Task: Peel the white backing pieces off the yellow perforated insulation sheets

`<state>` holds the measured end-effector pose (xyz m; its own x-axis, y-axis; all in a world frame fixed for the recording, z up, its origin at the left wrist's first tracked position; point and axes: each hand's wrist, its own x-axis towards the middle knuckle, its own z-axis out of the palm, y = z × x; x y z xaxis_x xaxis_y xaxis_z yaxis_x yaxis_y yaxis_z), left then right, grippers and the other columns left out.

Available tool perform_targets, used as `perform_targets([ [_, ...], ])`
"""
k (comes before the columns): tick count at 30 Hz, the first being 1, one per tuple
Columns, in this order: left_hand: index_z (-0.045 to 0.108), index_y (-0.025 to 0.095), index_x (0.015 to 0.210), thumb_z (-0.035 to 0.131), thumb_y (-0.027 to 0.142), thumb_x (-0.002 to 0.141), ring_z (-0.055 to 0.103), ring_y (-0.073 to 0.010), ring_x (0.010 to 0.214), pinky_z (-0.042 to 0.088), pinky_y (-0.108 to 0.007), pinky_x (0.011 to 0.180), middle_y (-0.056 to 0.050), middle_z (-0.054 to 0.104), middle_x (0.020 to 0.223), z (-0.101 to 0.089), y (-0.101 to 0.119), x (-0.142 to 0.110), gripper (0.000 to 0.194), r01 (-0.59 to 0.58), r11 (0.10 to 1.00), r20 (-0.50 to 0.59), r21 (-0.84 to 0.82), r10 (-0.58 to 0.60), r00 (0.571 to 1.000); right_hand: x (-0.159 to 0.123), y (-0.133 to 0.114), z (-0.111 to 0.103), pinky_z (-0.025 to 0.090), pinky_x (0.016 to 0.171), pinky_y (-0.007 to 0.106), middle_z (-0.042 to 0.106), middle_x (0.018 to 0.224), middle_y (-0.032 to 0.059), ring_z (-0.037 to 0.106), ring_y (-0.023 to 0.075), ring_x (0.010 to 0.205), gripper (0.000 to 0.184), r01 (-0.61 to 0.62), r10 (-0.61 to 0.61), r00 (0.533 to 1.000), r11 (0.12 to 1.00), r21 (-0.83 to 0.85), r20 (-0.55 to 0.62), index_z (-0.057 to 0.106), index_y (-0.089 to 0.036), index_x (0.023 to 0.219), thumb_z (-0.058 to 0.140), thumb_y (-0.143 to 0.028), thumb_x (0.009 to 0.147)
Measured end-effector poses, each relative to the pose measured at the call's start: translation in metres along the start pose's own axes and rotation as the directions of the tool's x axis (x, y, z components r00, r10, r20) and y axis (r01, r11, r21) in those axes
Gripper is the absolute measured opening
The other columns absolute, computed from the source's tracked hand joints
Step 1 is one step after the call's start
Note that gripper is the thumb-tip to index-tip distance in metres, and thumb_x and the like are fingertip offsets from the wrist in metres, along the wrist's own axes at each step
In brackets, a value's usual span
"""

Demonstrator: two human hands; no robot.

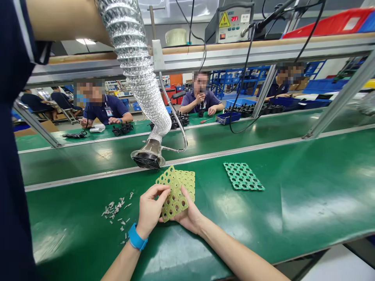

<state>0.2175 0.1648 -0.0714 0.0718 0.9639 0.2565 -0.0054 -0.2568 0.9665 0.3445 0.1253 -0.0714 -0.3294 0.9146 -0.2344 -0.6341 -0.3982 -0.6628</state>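
My right hand (190,214) grips a yellow-green circuit board panel (177,203) with rows of round holes, held tilted above the bench. Its thumb lies on the panel's right edge and its other fingers are behind. My left hand (150,207), with a blue wristband (137,237), is closed in a pinch at the panel's left side; whatever is between thumb and finger is too small to make out. Behind the held panel shows a second yellow-green panel (189,180). Small grey-white pieces (115,208) lie scattered left of my left hand.
A green panel with holes (244,176) lies to the right on the green bench mat (307,187). Over the bench hangs a silver exhaust duct (146,78) with a fan-covered mouth (148,158). Several co-workers sit across the bench. Another person's arm (70,21) reaches in at upper left.
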Motion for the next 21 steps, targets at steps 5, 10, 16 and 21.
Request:
perform_targets([
  [5, 0.070, 0.016, 0.077, 0.074, 0.036, 0.071, 0.066, -0.0164, 0.066, 0.054, -0.026, 0.063, -0.004, 0.070, 0.071, 0.0028, 0.0030, 0.0006, 0.021, 0.134, 0.981, 0.031, -0.137, -0.131, 0.991, 0.0002, 0.0002, 0.0010, 0.051, 0.085, 0.052, 0.070, 0.103, 0.0116, 0.066, 0.0279, 0.096, 0.062, 0.010, -0.009, 1.000, 1.000, -0.014, 0.025, 0.065, -0.018, 0.107, 0.047, -0.072, 0.083],
  [10, 0.071, 0.016, 0.073, 0.073, 0.034, 0.072, 0.062, -0.0154, 0.073, 0.050, -0.024, 0.067, -0.004, 0.067, 0.078, 0.0000, 0.0050, 0.0029, 0.018, 0.110, 0.986, 0.089, -0.125, -0.099, 0.991, 0.0009, -0.0002, 0.0006, 0.050, 0.087, 0.053, 0.069, 0.108, 0.0094, 0.066, 0.0269, 0.095, 0.063, 0.000, 0.001, 0.999, 1.000, -0.017, 0.049, 0.065, -0.021, 0.109, 0.053, -0.074, 0.079],
  [16, 0.073, 0.016, 0.071, 0.072, 0.035, 0.071, 0.058, -0.0150, 0.073, 0.046, -0.024, 0.066, -0.004, 0.062, 0.081, -0.0006, -0.0003, 0.0056, 0.019, 0.127, 0.988, 0.107, -0.085, -0.117, 0.987, 0.0002, 0.0008, 0.0009, 0.049, 0.088, 0.053, 0.070, 0.108, 0.0095, 0.065, 0.0271, 0.094, 0.065, -0.014, 0.015, 0.998, 1.000, -0.018, 0.053, 0.065, -0.020, 0.109, 0.055, -0.075, 0.076],
  [21, 0.072, 0.016, 0.072, 0.073, 0.036, 0.070, 0.057, -0.0148, 0.072, 0.044, -0.025, 0.066, -0.004, 0.062, 0.081, -0.0005, -0.0007, 0.0057, 0.020, 0.155, 0.985, 0.095, -0.080, -0.148, 0.984, 0.0003, 0.0002, 0.0021, 0.049, 0.087, 0.053, 0.069, 0.109, 0.0105, 0.065, 0.0272, 0.094, 0.064, -0.011, 0.012, 0.999, 1.000, -0.018, 0.048, 0.064, -0.020, 0.111, 0.052, -0.074, 0.078],
])
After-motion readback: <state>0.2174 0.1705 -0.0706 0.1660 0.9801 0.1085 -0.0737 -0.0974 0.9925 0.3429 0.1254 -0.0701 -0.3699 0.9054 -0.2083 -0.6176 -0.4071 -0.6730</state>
